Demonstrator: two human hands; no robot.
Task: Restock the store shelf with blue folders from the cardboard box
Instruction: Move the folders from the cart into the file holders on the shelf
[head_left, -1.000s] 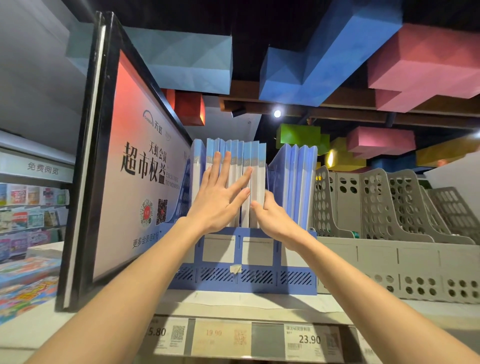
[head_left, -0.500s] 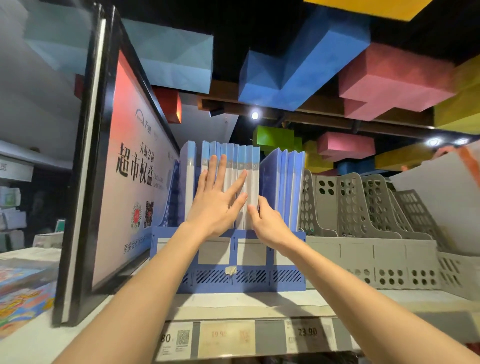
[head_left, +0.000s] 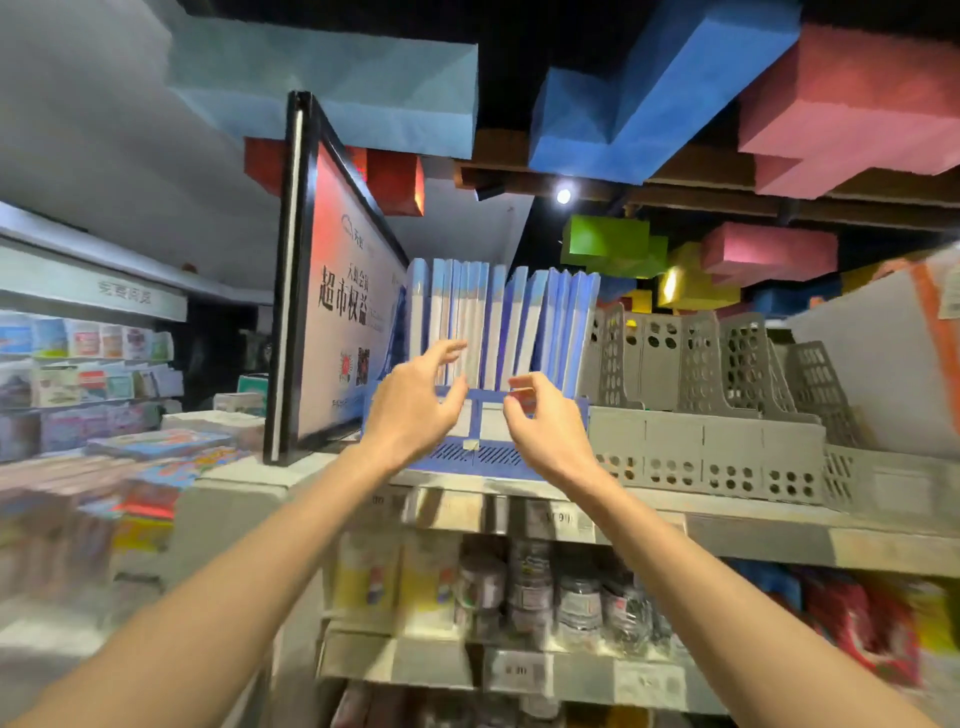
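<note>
Head view, motion-blurred. I noted both forearms raised from the bottom edge toward the top shelf. The left hand (head_left: 410, 410) was held up in front of the rack, palm forward, fingers spread and loosely curled, gripping nothing; its forefinger overlapped the lower folder spines, and I could not tell whether it touched them. The right hand (head_left: 545, 421) hung just beside it, fingers curled inward with the thumb close to the forefinger, nothing between them that I could make out. A narrow gap lay between the two hands. The blue-and-white plastic folders (head_left: 498, 322) stood spine-out in a blue slotted plastic file rack (head_left: 493, 456) on the pale top shelf (head_left: 727, 525); the left group stood upright, the right group leaned left at the top. Touching the rack's right side were grey perforated plastic file racks (head_left: 701, 447). On its left stood a tall black-framed sign with a red-to-white face and Chinese lettering (head_left: 337, 312), close against the folders. Below the shelf edge, blurred price labels (head_left: 558, 519) and a row of clear jars (head_left: 530, 587) were in view. Coloured block shapes (head_left: 649, 93) hung from the dark ceiling.
</note>
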